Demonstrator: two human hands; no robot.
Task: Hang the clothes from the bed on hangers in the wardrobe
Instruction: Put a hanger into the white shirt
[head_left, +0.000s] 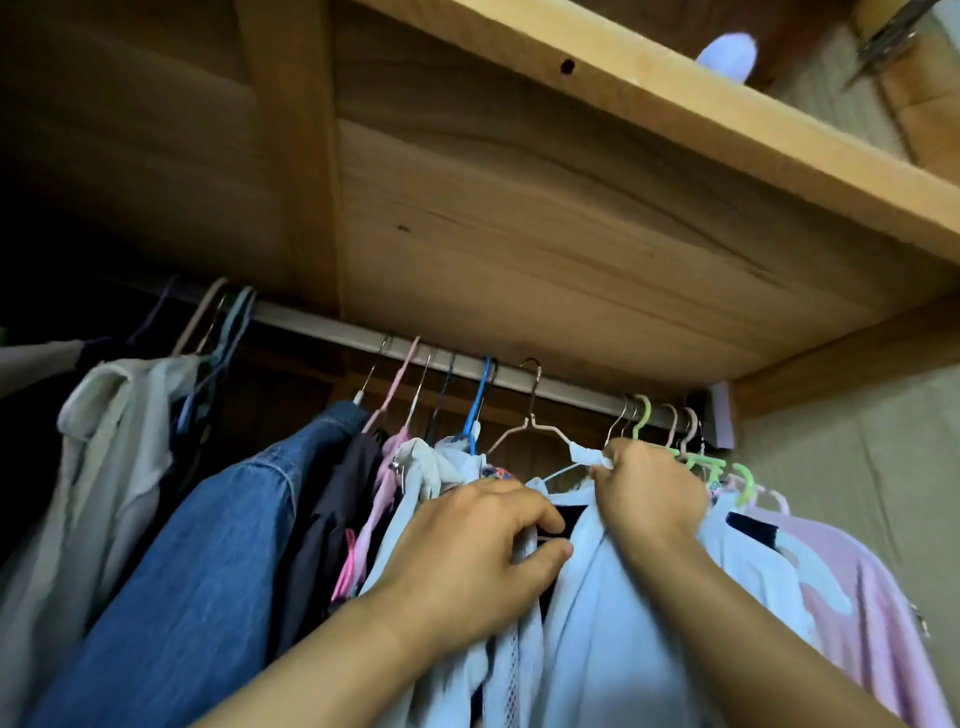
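Left hand (467, 561) low and nearest, fingers curled, pinching the pale blue garment (597, 597) at its collar edge. Right hand (647, 488) just above, gripping the fabric's top corner against the shoulder of the wire hanger (535, 421). The hanger's hook sits over the rail (571, 388); its arms run left to right, above and left of the right hand, which looks best placed to pull the cloth across.

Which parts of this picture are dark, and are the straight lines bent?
Head view: the wardrobe's left side behind the denim shirt falls into deep shadow; the shelf above is well lit; the rail and shelf edge slant and bow from the wide lens.
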